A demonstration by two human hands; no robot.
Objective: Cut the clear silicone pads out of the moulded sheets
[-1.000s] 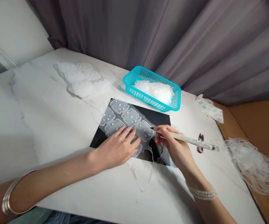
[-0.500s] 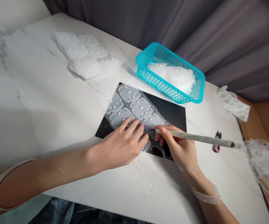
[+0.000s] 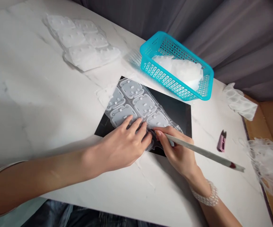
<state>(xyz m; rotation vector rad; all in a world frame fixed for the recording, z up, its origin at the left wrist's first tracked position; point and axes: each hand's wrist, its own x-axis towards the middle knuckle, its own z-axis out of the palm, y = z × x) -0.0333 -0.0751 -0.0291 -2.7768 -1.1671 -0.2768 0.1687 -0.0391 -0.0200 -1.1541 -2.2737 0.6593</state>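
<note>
My left hand lies flat with its fingers spread on a translucent moulded plastic sheet, which has rounded cells with small nubs. That sheet rests on a black mat. My right hand grips a long white pen-shaped tool with a dark red mark near its far end. The tool's tip is by the sheet's edge, close to my left fingertips, and my hands partly hide the sheet's near end.
A turquoise plastic basket holding white material stands just beyond the mat. A stack of similar sheets lies at the far left of the marble table. Pink snips and white scraps lie to the right.
The whole scene has shifted up in view. The far end of the tool has swung downward toward me, and both hands sit slightly closer together on the sheet.
</note>
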